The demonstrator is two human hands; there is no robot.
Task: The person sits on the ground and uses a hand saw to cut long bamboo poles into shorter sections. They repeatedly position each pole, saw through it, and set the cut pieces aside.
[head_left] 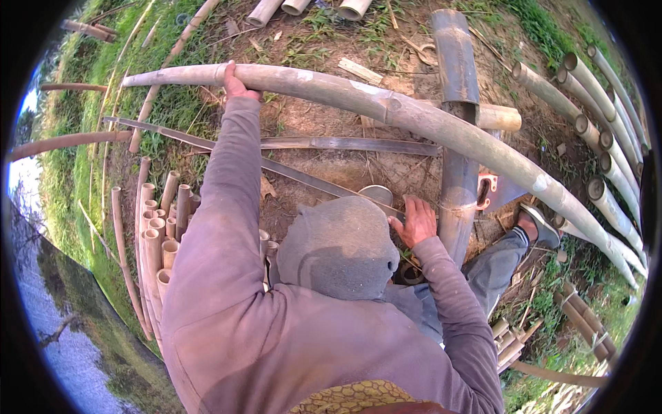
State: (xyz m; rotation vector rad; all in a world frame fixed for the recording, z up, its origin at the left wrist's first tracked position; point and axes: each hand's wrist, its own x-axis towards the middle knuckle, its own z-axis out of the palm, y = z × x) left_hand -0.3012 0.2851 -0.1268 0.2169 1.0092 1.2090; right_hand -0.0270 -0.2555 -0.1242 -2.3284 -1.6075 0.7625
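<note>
My left hand point(234, 83) reaches far forward and is closed around a long, pale, curved bamboo pole point(427, 121) that crosses the whole view. My right hand point(414, 221) lies palm down with fingers spread, low on the ground, on or just over a thin dark bamboo strip point(310, 179). It sits beside a dark upright-running bamboo trunk point(456, 83), not gripping anything. My bent knee in grey cloth point(338, 245) is just left of that hand. My sandalled foot point(539, 228) is to its right.
A saw with an orange handle point(491, 190) lies by the dark trunk. Short cut bamboo tubes point(160, 238) are stacked at left, long poles point(607, 159) lie at right, tied bundles point(586, 328) at lower right. Grass and water point(62, 345) border the left.
</note>
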